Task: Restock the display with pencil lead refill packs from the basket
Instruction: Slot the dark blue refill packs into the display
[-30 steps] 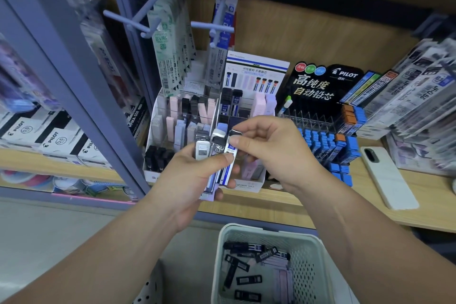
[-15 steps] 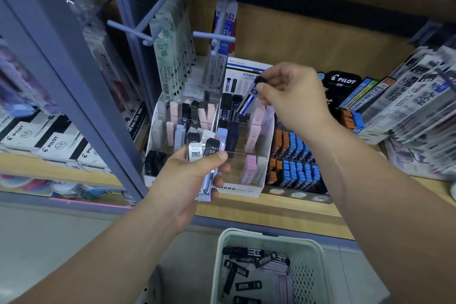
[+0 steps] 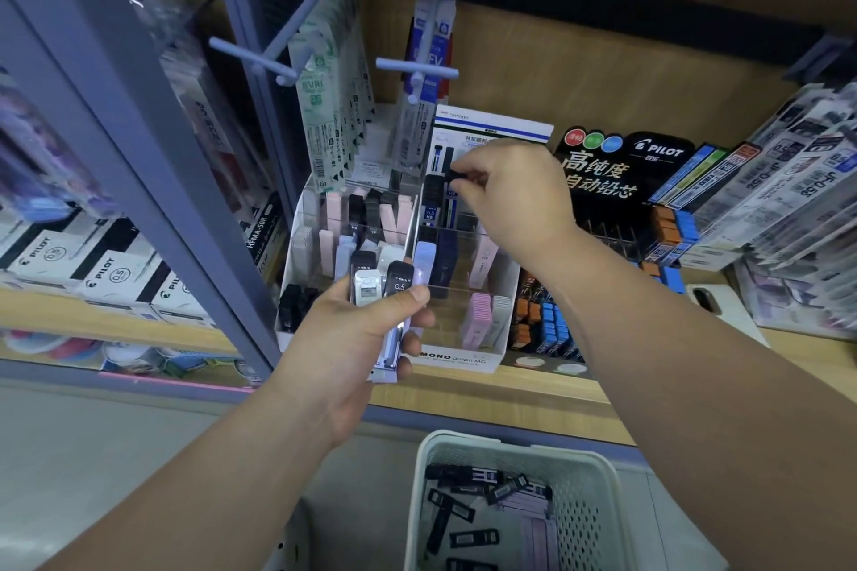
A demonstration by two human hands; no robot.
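Right hand (image 3: 514,195) extended forward, knuckles up; fingertip grip clamped on one dark lead refill pack (image 3: 457,175) over MONO display (image 3: 452,358) back row. Left hand (image 3: 352,343) palm-up, thumb clamping several refill packs (image 3: 366,287). More in basket (image 3: 589,519).

Two hands — left hand (image 3: 352,338), right hand (image 3: 514,195) — one basket (image 3: 582,519), one phone (image 3: 719,302) (half hidden)

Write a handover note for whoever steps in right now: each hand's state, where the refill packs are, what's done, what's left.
Right hand pinches one dark-capped pack at the back row of the display.
Left hand grips a bundle of packs in front of the display.
More loose packs lie in the basket below.
Done: several slots hold packs. Left: seat this pack, then shelve the bundle and the loose packs.
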